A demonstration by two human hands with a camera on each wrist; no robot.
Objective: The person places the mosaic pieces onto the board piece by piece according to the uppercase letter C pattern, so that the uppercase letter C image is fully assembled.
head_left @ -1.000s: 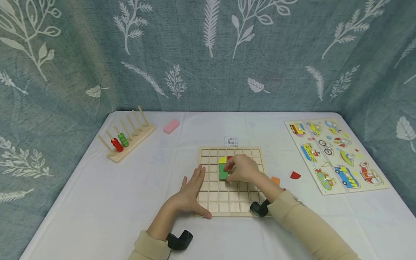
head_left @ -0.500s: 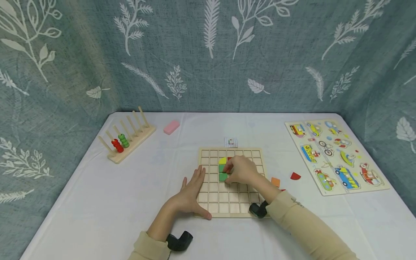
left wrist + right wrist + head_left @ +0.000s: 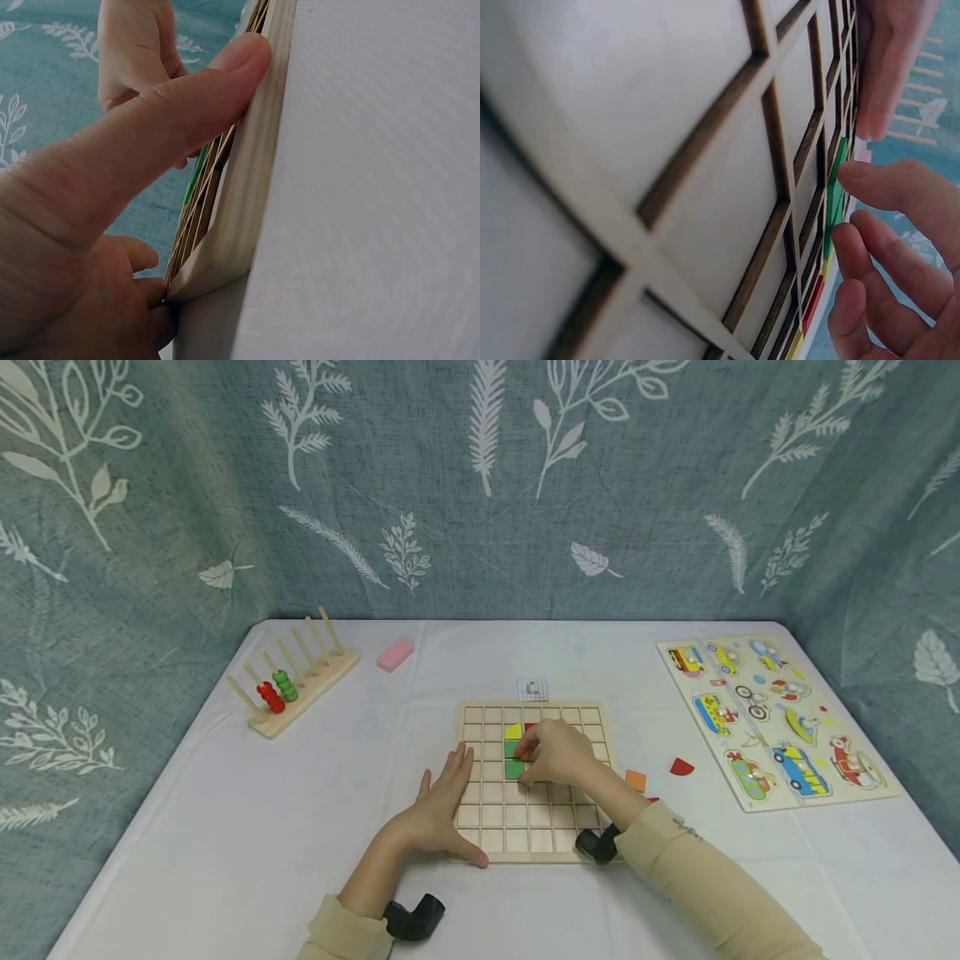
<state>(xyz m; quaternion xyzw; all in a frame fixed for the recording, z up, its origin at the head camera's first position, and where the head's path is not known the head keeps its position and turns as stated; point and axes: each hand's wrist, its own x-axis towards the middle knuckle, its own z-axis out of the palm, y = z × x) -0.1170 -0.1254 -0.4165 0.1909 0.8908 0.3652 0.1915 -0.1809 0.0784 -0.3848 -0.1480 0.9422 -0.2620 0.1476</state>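
Here, two flat green squares (image 3: 513,769) on a pale wooden grid board (image 3: 492,840), their column running front to back, lie at the bent fingers of the nearer right hand (image 3: 558,752), to its left, any pinch unclear, while the left hand (image 3: 438,810) spreads along the board's left edge.

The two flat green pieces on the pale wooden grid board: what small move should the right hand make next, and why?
Probably lift the right hand off the green pieces: they seem to sit separately in the grid board, with a visible gap between them, and a flat orange piece lies off the board.
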